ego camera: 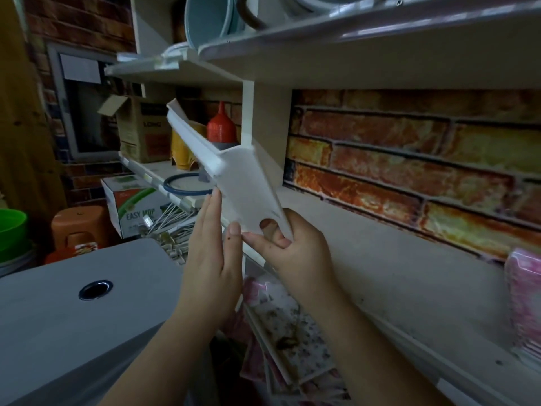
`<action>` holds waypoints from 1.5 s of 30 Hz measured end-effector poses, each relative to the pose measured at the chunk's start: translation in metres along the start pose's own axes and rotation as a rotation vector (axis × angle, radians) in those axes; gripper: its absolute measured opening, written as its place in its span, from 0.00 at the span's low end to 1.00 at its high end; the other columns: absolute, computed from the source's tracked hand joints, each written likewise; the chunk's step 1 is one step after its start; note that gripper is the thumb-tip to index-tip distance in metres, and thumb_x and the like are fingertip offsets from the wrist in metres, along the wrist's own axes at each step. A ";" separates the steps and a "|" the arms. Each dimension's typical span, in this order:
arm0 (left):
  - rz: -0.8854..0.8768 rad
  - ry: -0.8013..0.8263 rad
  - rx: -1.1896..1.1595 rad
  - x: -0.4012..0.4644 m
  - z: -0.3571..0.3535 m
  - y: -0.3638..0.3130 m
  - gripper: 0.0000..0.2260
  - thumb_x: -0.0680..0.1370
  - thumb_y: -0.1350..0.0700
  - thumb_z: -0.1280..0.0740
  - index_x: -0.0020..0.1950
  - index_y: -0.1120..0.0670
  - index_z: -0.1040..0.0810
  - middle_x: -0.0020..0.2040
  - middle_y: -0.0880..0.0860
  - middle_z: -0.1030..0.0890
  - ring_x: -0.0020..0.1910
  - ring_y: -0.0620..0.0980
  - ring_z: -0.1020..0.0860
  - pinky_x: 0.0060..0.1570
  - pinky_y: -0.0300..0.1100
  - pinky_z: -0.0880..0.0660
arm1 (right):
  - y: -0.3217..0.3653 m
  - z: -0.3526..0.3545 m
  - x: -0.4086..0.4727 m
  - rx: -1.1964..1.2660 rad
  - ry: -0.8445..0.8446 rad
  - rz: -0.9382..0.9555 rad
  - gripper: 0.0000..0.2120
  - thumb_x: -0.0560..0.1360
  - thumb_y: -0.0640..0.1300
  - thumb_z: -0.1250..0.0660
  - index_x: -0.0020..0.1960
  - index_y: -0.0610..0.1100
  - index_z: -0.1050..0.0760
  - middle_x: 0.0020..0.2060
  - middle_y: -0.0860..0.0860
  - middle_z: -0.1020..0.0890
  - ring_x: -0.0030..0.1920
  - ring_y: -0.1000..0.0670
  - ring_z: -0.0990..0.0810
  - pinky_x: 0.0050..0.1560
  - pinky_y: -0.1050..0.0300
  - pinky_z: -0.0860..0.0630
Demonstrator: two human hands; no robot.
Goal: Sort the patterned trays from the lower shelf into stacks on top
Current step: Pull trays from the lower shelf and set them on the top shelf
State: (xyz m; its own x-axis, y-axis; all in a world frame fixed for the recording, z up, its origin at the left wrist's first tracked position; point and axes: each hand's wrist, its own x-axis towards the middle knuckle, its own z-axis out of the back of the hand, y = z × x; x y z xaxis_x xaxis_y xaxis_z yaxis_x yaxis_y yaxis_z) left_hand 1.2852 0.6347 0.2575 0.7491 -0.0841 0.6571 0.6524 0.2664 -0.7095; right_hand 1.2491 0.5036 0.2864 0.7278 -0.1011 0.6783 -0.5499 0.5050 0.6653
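Observation:
I hold a white rectangular tray [248, 183] tilted on edge above the shelf, its plain underside facing me. My right hand [295, 247] grips its lower end, a finger showing through the handle cut-out. My left hand [210, 247] rests flat against the tray's left edge, thumb on the bottom corner. A second white tray [190, 133] sticks up and to the left behind it, overlapping the first. Below my hands, on the lower shelf, lie several patterned trays [289, 332] with floral and pink prints. A stack of pink patterned trays [524, 300] stands on the shelf top at the right.
The pale shelf top [395, 271] runs in front of a brick-pattern wall. An upper shelf [351, 54] with tubs hangs overhead. A grey desk surface with a hole [96, 288] sits at the lower left. A red bottle [221, 127], boxes and a blue-rimmed lid [187, 186] crowd the left shelf.

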 end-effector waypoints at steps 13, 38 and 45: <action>0.341 0.323 -0.204 -0.010 -0.025 0.001 0.18 0.77 0.32 0.51 0.41 0.32 0.24 0.41 0.33 0.21 0.42 0.22 0.27 0.51 0.35 0.27 | -0.017 0.003 0.007 -0.882 0.090 0.022 0.12 0.77 0.45 0.36 0.40 0.54 0.37 0.31 0.56 0.30 0.35 0.49 0.28 0.37 0.55 0.37; 1.003 0.101 -0.925 0.044 -0.086 0.042 0.23 0.80 0.46 0.38 0.72 0.55 0.32 0.59 0.59 0.22 0.52 0.55 0.20 0.50 0.52 0.24 | -0.056 0.077 0.017 -1.057 0.483 -0.359 0.05 0.79 0.42 0.39 0.45 0.47 0.29 0.40 0.49 0.25 0.47 0.45 0.21 0.41 0.55 0.29; 0.992 0.051 -0.878 0.069 -0.085 0.060 0.12 0.81 0.58 0.42 0.64 0.59 0.27 0.56 0.61 0.22 0.52 0.56 0.21 0.49 0.52 0.22 | -0.106 0.029 0.045 -1.082 0.499 -0.399 0.07 0.79 0.41 0.41 0.51 0.49 0.24 0.46 0.50 0.20 0.49 0.45 0.22 0.51 0.51 0.34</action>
State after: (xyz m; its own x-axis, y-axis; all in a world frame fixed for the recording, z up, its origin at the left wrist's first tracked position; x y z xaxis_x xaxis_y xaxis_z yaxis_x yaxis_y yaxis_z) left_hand 1.3860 0.5634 0.2384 0.9391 -0.2561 -0.2291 -0.3278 -0.4681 -0.8206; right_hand 1.3282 0.4207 0.2552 0.9711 -0.1929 0.1406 0.1892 0.9811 0.0396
